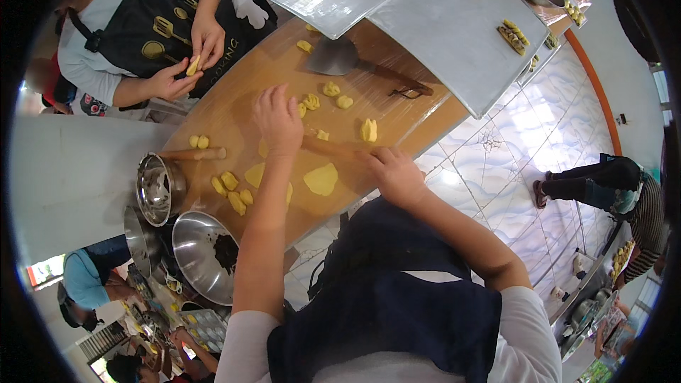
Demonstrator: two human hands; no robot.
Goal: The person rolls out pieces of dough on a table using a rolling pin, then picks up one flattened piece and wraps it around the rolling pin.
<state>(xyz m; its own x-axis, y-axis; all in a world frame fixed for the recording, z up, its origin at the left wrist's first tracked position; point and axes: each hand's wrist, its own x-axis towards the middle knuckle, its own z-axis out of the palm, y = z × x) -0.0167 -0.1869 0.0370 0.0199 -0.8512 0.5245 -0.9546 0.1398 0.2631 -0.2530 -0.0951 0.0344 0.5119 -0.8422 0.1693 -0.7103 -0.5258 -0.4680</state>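
Note:
A wooden rolling pin (pixel 335 148) lies across the work table under both my hands. My left hand (pixel 279 119) rests over its left end, fingers stretched forward. My right hand (pixel 396 175) curls over the other end. Nearer to me are flattened yellow dough sheets (pixel 321 179), one partly hidden behind my left forearm. Beyond the pin sit several small dough lumps (pixel 331 89) and a folded dough piece (pixel 368 130). More dough pieces (pixel 230 181) are left of my forearm. Any dough directly beneath the pin is hard to make out.
Metal trays (pixel 452 32) with striped pastry rolls (pixel 513 37) overhang the far table side. A wide-bladed turner (pixel 335 56) lies near them. Left are a second rolling pin (pixel 194 153), a steel bowl (pixel 178 191) and a bowl with dark filling (pixel 186 244). Across, a co-worker's hands (pixel 183 77) hold dough.

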